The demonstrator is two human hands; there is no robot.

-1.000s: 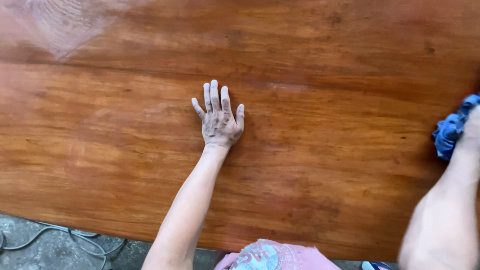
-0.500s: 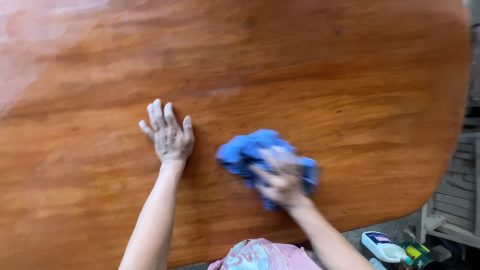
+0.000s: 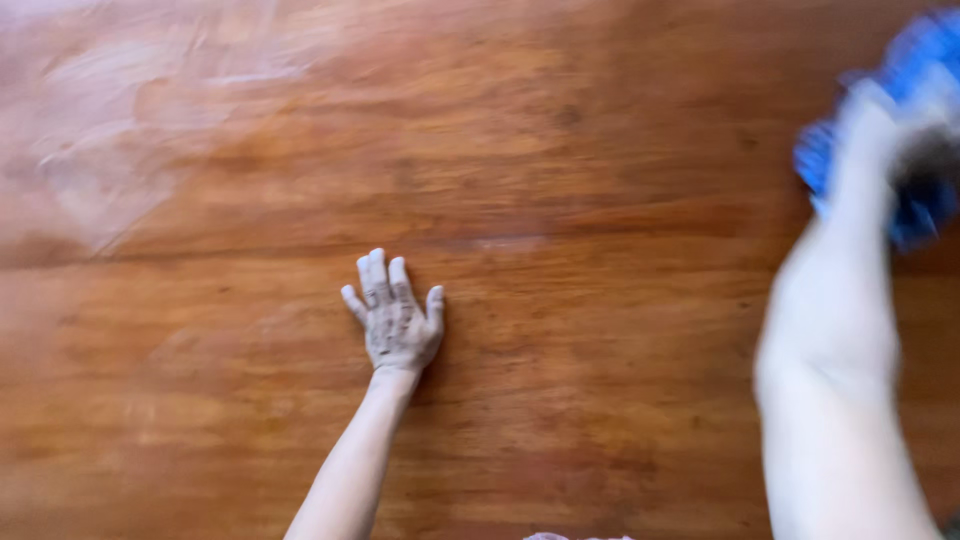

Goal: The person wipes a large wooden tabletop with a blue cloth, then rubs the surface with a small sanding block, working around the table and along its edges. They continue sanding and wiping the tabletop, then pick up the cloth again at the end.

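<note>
- Wood fills almost the whole view: the table (image 3: 560, 150) is a broad reddish-brown top with a streaky grain running left to right.
- Towards the upper left the table shows a pale, hazy patch with faint smears across it; the rest of the surface looks darker and glossier.
- Left hand (image 3: 395, 318): it lies flat on the table a little left of centre, palm down, fingers spread and pointing away from the person. It is fully opened out and grips nothing.
- Its forearm runs down from the wrist to the bottom edge of the view.
- Right hand (image 3: 900, 120): it sits at the upper right, heavily blurred, with the forearm rising from the lower right corner towards it.
- Blue cloth (image 3: 925, 50): a bunched blue rag lies under and around the right hand, showing above it and on both sides, near the right edge of the view.
- The right hand appears closed over the cloth, but the blur hides the fingers, so how tightly it grips cannot be told.
- The two hands are well apart, with bare wood between them.
- At the bottom edge, between the arms, a small pinkish scrap of fabric just shows.
</note>
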